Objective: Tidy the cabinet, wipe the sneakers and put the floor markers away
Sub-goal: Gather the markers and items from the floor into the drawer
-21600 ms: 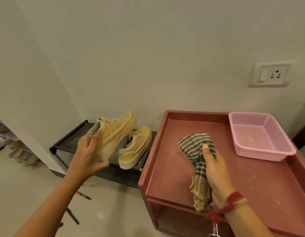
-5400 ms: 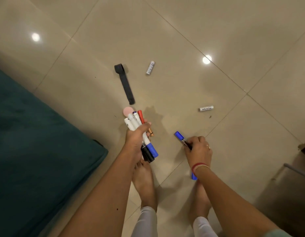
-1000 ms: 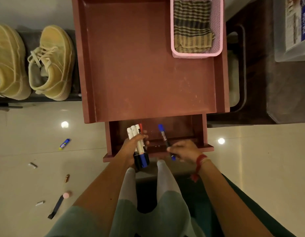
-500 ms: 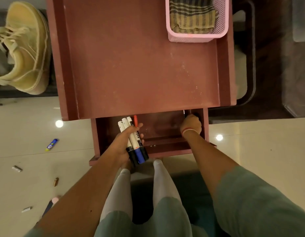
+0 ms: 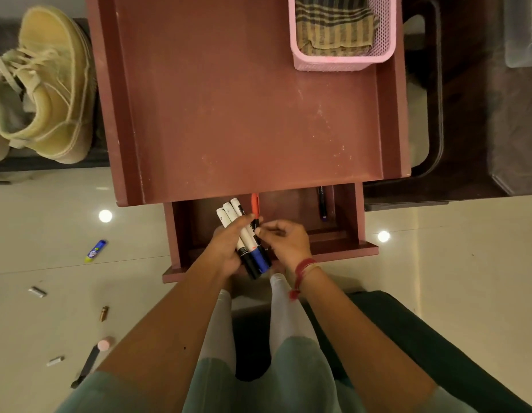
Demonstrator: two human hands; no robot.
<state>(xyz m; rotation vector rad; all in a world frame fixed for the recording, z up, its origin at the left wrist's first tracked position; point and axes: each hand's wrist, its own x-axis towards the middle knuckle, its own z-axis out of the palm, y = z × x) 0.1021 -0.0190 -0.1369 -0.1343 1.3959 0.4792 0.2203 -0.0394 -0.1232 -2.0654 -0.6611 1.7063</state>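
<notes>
Head camera, steep downward view, close above drawer point(image 5: 342, 251).

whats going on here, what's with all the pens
A person is at the open drawer of a reddish-brown cabinet. Their left hand grips a bundle of white-barrelled markers, and the right hand pinches at that bundle. One dark marker lies in the drawer's right side. A few small items lie on the tiled floor.

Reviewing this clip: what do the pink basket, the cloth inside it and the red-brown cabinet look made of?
Pink basket: likely moulded plastic, matte, its walls a fine perforated mesh. Cloth: woven fabric, perhaps cotton, shown by striped checks and soft folds. Cabinet: seemingly painted or laminated board, dull finish, with pale scuffs.
</notes>
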